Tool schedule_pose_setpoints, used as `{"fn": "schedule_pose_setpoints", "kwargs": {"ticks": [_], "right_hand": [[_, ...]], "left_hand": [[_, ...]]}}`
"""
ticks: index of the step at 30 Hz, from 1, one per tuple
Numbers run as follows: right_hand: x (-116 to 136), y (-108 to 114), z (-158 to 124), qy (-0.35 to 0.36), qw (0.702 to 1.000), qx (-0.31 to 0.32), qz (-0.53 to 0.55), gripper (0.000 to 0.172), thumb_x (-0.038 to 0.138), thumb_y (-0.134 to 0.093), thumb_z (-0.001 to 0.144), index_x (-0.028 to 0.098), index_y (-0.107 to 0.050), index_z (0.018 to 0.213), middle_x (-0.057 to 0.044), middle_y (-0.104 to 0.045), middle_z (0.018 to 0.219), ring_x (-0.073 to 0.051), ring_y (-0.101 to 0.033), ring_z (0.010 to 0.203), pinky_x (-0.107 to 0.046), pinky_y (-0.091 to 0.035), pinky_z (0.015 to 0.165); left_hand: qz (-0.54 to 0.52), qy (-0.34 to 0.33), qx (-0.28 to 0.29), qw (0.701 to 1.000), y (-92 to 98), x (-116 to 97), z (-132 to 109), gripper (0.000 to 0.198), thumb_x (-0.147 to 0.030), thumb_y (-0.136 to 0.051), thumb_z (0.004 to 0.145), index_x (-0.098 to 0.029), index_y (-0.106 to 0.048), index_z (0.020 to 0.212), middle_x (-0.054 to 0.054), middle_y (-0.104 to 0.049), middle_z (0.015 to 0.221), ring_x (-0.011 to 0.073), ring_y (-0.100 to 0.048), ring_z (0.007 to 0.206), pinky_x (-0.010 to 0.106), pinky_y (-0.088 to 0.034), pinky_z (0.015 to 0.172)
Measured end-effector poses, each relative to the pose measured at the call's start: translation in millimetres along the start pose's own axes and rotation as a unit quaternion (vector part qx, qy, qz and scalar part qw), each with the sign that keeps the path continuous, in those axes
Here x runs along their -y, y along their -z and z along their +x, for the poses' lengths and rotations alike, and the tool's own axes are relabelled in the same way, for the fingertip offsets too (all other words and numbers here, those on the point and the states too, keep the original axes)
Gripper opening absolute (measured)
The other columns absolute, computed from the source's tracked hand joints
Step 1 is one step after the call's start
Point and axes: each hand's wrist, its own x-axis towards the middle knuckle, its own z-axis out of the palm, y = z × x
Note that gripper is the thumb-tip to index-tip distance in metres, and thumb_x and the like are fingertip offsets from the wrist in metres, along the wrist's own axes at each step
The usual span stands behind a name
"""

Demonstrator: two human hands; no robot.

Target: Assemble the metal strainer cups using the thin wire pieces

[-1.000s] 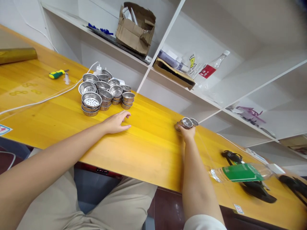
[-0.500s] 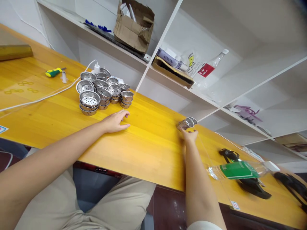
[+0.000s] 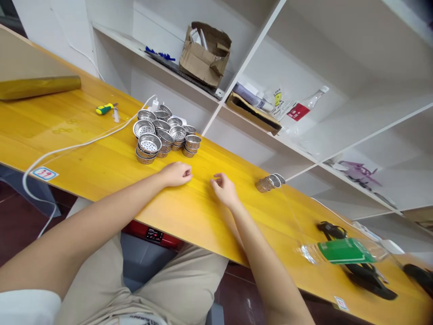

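Note:
My left hand (image 3: 178, 174) rests over the table (image 3: 189, 216) with its fingers curled closed, and I see nothing in them. Just beyond it stands a cluster of perforated metal cups (image 3: 149, 143), several of them stacked on one another. My right hand (image 3: 223, 188) is a short way to the right of the left one, its thumb and bent fingers apart, holding nothing. Farther right, a separate stack of perforated metal cups (image 3: 269, 182) leans near the shelf, apart from both hands.
A green-labelled bottle (image 3: 345, 251) lies at the right beside black straps (image 3: 370, 282). At the left are a screwdriver (image 3: 104, 109), a white cable (image 3: 84, 143) and a brown roll (image 3: 40, 86). White shelves behind hold a cardboard box (image 3: 204, 56) and another bottle (image 3: 306, 106).
My right hand has let go of the right-hand cup stack and moved left, close to my left hand. The left hand's fingers have curled in. The view has shifted left.

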Motion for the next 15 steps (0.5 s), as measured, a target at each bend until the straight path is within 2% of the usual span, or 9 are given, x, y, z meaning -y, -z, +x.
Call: {"fn": "schedule_pose_setpoints", "kwargs": {"ticks": [1, 3, 5, 6, 8, 10, 12, 15], "right_hand": [[15, -11, 12, 0.027, 0.999, -0.016, 0.021, 0.043, 0.047, -0.063, 0.086, 0.021, -0.063, 0.121, -0.008, -0.072, 0.099, -0.023, -0.065, 0.083, -0.04, -0.052, 0.083], [41, -31, 42, 0.094, 0.993, -0.049, 0.043, 0.061, 0.046, -0.07, 0.082, 0.022, -0.054, 0.136, -0.014, -0.065, 0.128, -0.028, -0.063, 0.109, -0.046, -0.049, 0.098], [62, -49, 74, 0.137, 0.986, -0.082, 0.053, 0.072, 0.046, -0.077, 0.076, 0.024, -0.049, 0.14, -0.015, -0.055, 0.143, -0.032, -0.05, 0.132, -0.051, -0.042, 0.11], [69, -58, 89, 0.137, 0.984, -0.097, 0.056, 0.074, 0.047, -0.079, 0.074, 0.024, -0.049, 0.138, -0.015, -0.052, 0.145, -0.033, -0.045, 0.137, -0.053, -0.039, 0.113], [79, -74, 114, 0.122, 0.983, -0.116, 0.067, 0.07, 0.047, -0.082, 0.07, 0.024, -0.052, 0.129, -0.014, -0.053, 0.139, -0.033, -0.044, 0.135, -0.052, -0.038, 0.114], [83, -87, 129, 0.101, 0.984, -0.121, 0.08, 0.056, 0.045, -0.081, 0.07, 0.023, -0.054, 0.114, -0.011, -0.059, 0.124, -0.029, -0.051, 0.123, -0.047, -0.042, 0.109], [81, -97, 134, 0.079, 0.984, -0.134, 0.092, 0.045, 0.043, -0.078, 0.071, 0.024, -0.052, 0.102, -0.007, -0.06, 0.11, -0.026, -0.055, 0.109, -0.044, -0.046, 0.103], [74, -98, 126, 0.053, 0.98, -0.166, 0.094, 0.042, 0.042, -0.077, 0.07, 0.024, -0.048, 0.094, -0.004, -0.058, 0.102, -0.024, -0.055, 0.1, -0.041, -0.047, 0.096]], "left_hand": [[0.012, 0.01, -0.003, 1.0, 0.9, 1, -1, 0.025, -0.042, -0.054, 0.089, -0.022, -0.062, 0.076, 0.006, -0.07, 0.077, 0.0225, -0.061, 0.07, 0.034, -0.039, 0.063], [0.026, 0.019, -0.009, 0.999, 2.8, 3, -2, 0.028, -0.042, -0.053, 0.09, -0.022, -0.061, 0.073, 0.007, -0.069, 0.074, 0.023, -0.061, 0.068, 0.034, -0.037, 0.062], [0.026, 0.021, -0.017, 0.999, 4.3, 6, -3, 0.029, -0.042, -0.054, 0.09, -0.022, -0.06, 0.07, 0.007, -0.068, 0.072, 0.0226, -0.06, 0.067, 0.034, -0.035, 0.061], [0.021, 0.019, -0.021, 0.999, 4.8, 8, -3, 0.029, -0.041, -0.054, 0.09, -0.022, -0.06, 0.069, 0.006, -0.068, 0.071, 0.0222, -0.059, 0.066, 0.034, -0.034, 0.061], [0.005, 0.013, -0.027, 1.0, 5.3, 12, -3, 0.029, -0.041, -0.055, 0.09, -0.022, -0.059, 0.069, 0.006, -0.067, 0.07, 0.0218, -0.059, 0.066, 0.034, -0.034, 0.061], [-0.009, 0.013, -0.031, 0.999, 5.3, 14, -3, 0.028, -0.04, -0.056, 0.09, -0.022, -0.06, 0.069, 0.006, -0.067, 0.071, 0.022, -0.059, 0.067, 0.034, -0.034, 0.061], [-0.016, 0.018, -0.032, 0.999, 5.3, 15, -2, 0.028, -0.04, -0.056, 0.09, -0.022, -0.06, 0.07, 0.006, -0.068, 0.072, 0.0221, -0.059, 0.067, 0.034, -0.035, 0.062], [-0.018, 0.024, -0.031, 0.999, 5.7, 16, -1, 0.028, -0.04, -0.056, 0.09, -0.022, -0.06, 0.069, 0.006, -0.069, 0.072, 0.0222, -0.06, 0.067, 0.034, -0.035, 0.061]]}}
